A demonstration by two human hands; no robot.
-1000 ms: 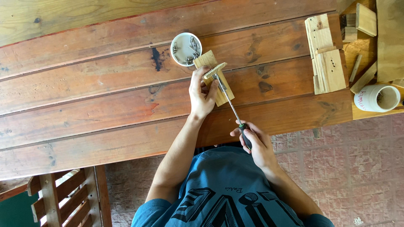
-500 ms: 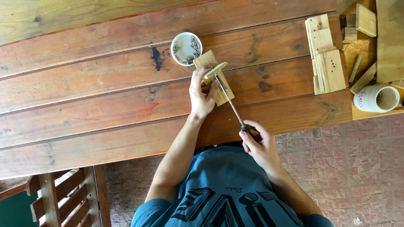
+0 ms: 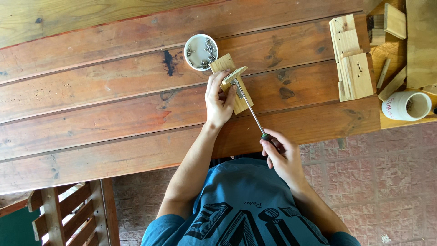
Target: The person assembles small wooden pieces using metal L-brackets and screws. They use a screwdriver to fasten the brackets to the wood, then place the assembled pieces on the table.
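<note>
My left hand (image 3: 219,99) presses on a small wooden piece (image 3: 226,64) that lies on the plank table (image 3: 114,105), its fingers around a thin wooden slat (image 3: 235,73) on top. My right hand (image 3: 281,156) is closed on the handle of a long screwdriver (image 3: 249,107). The shaft runs up and left, and its tip meets the slat beside my left fingers. A white round container (image 3: 200,51) with several screws in it stands just beyond the wooden piece, touching its far end.
Stacked light wood blocks (image 3: 351,58) lie at the table's right end, with more offcuts (image 3: 394,20) and a white cup (image 3: 406,105) on its side. A wooden chair (image 3: 68,214) stands at lower left over brick paving (image 3: 382,182).
My right hand has shifted slightly on the screwdriver handle, as if turning it. My left hand and the wooden pieces stay where they were.
</note>
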